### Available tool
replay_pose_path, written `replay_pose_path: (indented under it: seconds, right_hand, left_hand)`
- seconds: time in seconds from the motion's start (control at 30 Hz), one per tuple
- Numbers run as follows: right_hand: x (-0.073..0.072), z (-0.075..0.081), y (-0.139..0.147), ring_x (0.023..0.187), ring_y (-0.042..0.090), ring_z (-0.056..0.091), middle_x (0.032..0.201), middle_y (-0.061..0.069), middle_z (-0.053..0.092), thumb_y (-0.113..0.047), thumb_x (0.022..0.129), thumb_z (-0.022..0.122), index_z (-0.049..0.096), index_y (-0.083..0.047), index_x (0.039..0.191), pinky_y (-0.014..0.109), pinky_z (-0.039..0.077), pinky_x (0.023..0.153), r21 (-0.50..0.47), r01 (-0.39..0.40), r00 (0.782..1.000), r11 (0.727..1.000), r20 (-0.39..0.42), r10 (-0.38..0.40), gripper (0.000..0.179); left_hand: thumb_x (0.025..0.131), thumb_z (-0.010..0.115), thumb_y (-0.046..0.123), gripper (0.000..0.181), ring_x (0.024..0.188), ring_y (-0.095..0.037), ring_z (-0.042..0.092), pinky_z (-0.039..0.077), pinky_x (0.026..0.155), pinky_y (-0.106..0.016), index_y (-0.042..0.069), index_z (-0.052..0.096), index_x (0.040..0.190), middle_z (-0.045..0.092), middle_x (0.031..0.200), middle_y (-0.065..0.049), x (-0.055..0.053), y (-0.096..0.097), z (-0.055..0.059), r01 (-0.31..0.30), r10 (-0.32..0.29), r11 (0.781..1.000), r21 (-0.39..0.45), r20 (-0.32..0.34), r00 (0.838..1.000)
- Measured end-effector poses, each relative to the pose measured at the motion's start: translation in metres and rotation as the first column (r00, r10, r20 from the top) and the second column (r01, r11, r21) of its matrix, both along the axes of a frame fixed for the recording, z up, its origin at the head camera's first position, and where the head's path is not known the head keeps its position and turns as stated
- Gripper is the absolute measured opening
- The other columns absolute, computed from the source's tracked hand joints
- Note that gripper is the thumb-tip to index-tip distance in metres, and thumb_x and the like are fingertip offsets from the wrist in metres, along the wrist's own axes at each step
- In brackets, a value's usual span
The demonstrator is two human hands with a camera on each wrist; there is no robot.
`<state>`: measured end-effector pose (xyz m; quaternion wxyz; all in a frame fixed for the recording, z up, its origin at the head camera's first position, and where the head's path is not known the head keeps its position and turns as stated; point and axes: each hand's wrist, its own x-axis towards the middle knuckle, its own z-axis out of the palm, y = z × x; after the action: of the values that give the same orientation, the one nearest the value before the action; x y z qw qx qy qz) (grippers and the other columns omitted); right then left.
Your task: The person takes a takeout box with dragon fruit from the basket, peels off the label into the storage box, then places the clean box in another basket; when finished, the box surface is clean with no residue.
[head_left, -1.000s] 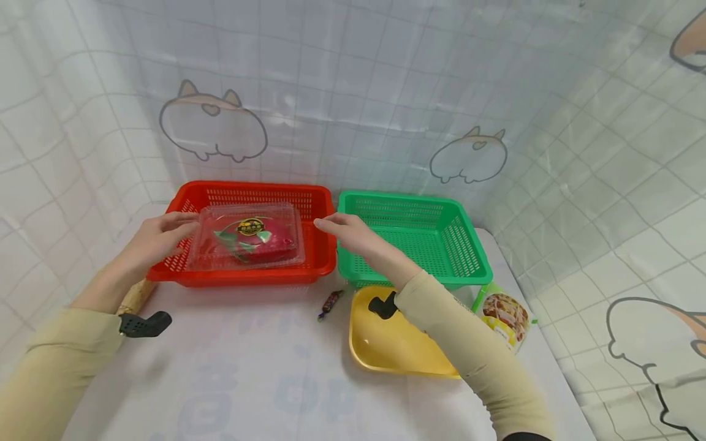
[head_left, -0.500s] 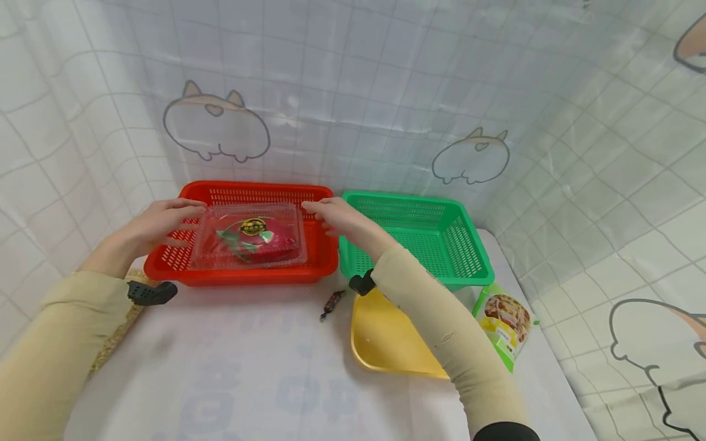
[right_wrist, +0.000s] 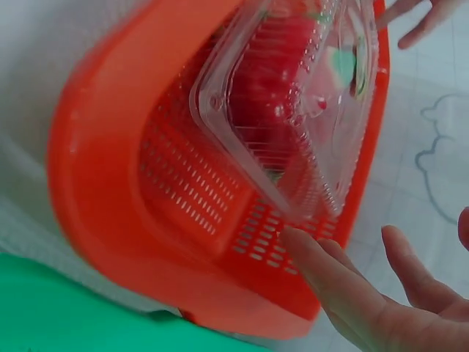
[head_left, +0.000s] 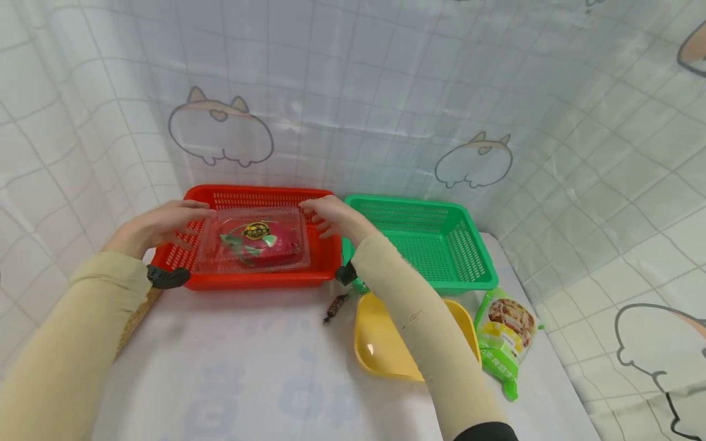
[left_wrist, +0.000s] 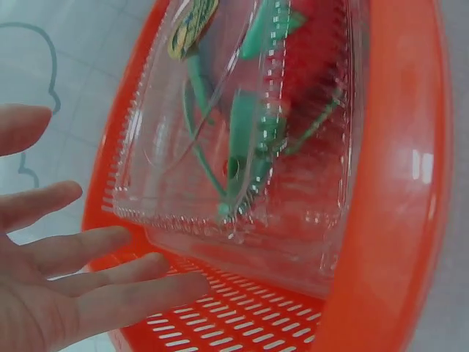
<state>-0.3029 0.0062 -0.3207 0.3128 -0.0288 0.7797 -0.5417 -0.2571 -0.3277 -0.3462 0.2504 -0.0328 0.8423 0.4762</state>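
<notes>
A clear plastic clamshell box (head_left: 250, 260) sits in the red basket (head_left: 265, 281). Inside it is a pink-red fruit with green leaves (head_left: 284, 242), perhaps a dragon fruit; the lid bears a black and yellow round label (head_left: 256, 230). My left hand (head_left: 162, 225) hovers over the basket's left end, beside the box, its fingers (left_wrist: 117, 286) spread and holding nothing. My right hand (head_left: 337, 219) is over the basket's right end, close to the box's other short side. Its fingers (right_wrist: 330, 268) are loosely bent and hold nothing; whether a fingertip touches the box I cannot tell.
Right of the red basket stands a green basket (head_left: 419, 257). A yellow basin (head_left: 383, 352) lies under my right forearm, beside a green-trimmed food bag (head_left: 510, 334). A small dark wrapped candy (head_left: 335, 308) lies in front of the baskets; a beige item (head_left: 138, 318) is partly hidden by my left arm.
Both hands have moved inward toward the box's two short sides, the right one leftward and the left one slightly rightward. The box has stayed in the red basket.
</notes>
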Motion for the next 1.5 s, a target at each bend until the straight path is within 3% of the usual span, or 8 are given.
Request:
replay_pose_path:
  seconds: [0.2, 0.47, 0.7, 0.87, 1.07, 1.27, 1.5]
  right_hand:
    - [-0.012, -0.009, -0.005, 0.14, 0.046, 0.037, 0.155, 0.023, 0.035, -0.036, 0.102, 0.055, 0.046, -0.004, 0.147, 0.058, 0.042, 0.106, 0.002, 0.04, 0.996, 0.999, 0.078, -0.04, 0.056]
    - [-0.022, -0.025, -0.008, 0.146, 0.044, 0.028, 0.158, 0.022, 0.03, -0.037, 0.104, 0.05, 0.043, -0.006, 0.15, 0.061, 0.034, 0.111, -0.06, 0.089, 0.973, 0.994, 0.22, -0.074, 0.056]
    - [-0.023, -0.033, -0.013, 0.143, 0.046, 0.03, 0.158, 0.021, 0.029, -0.032, 0.102, 0.056, 0.048, -0.006, 0.146, 0.062, 0.035, 0.11, -0.08, 0.123, 0.962, 0.989, 0.253, -0.099, 0.052]
    - [-0.024, -0.039, -0.014, 0.132, 0.045, 0.046, 0.145, 0.021, 0.045, -0.024, 0.1, 0.06, 0.05, -0.005, 0.14, 0.059, 0.043, 0.105, -0.032, 0.128, 0.965, 0.991, 0.235, -0.117, 0.046]
    - [-0.024, -0.045, -0.014, 0.117, 0.04, 0.059, 0.128, 0.021, 0.058, -0.014, 0.097, 0.064, 0.066, -0.001, 0.123, 0.051, 0.053, 0.095, 0.059, 0.067, 0.987, 0.996, 0.143, -0.074, 0.029]
    - [-0.026, -0.047, -0.015, 0.106, 0.037, 0.062, 0.11, 0.022, 0.062, -0.012, 0.099, 0.061, 0.068, 0.0, 0.121, 0.049, 0.055, 0.092, 0.058, 0.032, 0.989, 0.998, 0.144, -0.04, 0.027]
    - [-0.031, -0.048, -0.014, 0.088, 0.029, 0.063, 0.09, 0.016, 0.059, -0.013, 0.1, 0.059, 0.067, 0.001, 0.124, 0.047, 0.056, 0.091, 0.076, -0.015, 0.987, 0.997, 0.161, 0.002, 0.028]
  left_hand:
    - [0.106, 0.044, 0.039, 0.084, 0.136, -0.06, 0.028, 0.051, 0.095, -0.056, -0.005, -0.008, 0.155, 0.006, 0.156, -0.039, -0.004, -0.007, -0.008, 0.017, -0.015, 1.0, -0.021, 0.053, 0.998]
    - [0.105, 0.049, 0.032, 0.079, 0.134, -0.052, 0.035, 0.054, 0.094, -0.05, -0.011, 0.003, 0.154, 0.015, 0.154, -0.035, -0.005, -0.008, -0.024, -0.067, 0.066, 0.998, 0.013, 0.039, 0.997]
    - [0.104, 0.053, 0.022, 0.075, 0.132, -0.049, 0.038, 0.055, 0.092, -0.049, -0.009, 0.008, 0.155, 0.026, 0.147, -0.034, -0.005, -0.006, -0.029, -0.076, 0.076, 0.997, 0.032, 0.018, 0.997]
    - [0.103, 0.054, 0.022, 0.074, 0.129, -0.047, 0.046, 0.056, 0.091, -0.047, -0.009, 0.011, 0.155, 0.036, 0.143, -0.032, -0.006, -0.003, -0.035, -0.054, 0.054, 0.998, 0.029, 0.022, 0.998]
    - [0.102, 0.057, 0.021, 0.075, 0.119, -0.037, 0.059, 0.054, 0.092, -0.052, -0.008, 0.012, 0.154, 0.04, 0.142, -0.031, -0.008, -0.002, -0.038, -0.053, 0.052, 0.997, 0.049, 0.03, 0.998]
    - [0.102, 0.058, 0.02, 0.076, 0.111, -0.03, 0.065, 0.055, 0.091, -0.053, -0.01, 0.011, 0.153, 0.056, 0.128, -0.022, -0.008, -0.003, -0.039, -0.055, 0.054, 0.996, 0.067, 0.022, 0.998]
    - [0.099, 0.062, 0.023, 0.079, 0.108, -0.028, 0.065, 0.055, 0.091, -0.051, -0.008, 0.014, 0.153, 0.057, 0.125, -0.017, -0.009, -0.003, -0.037, -0.064, 0.062, 0.996, 0.059, 0.035, 0.997]
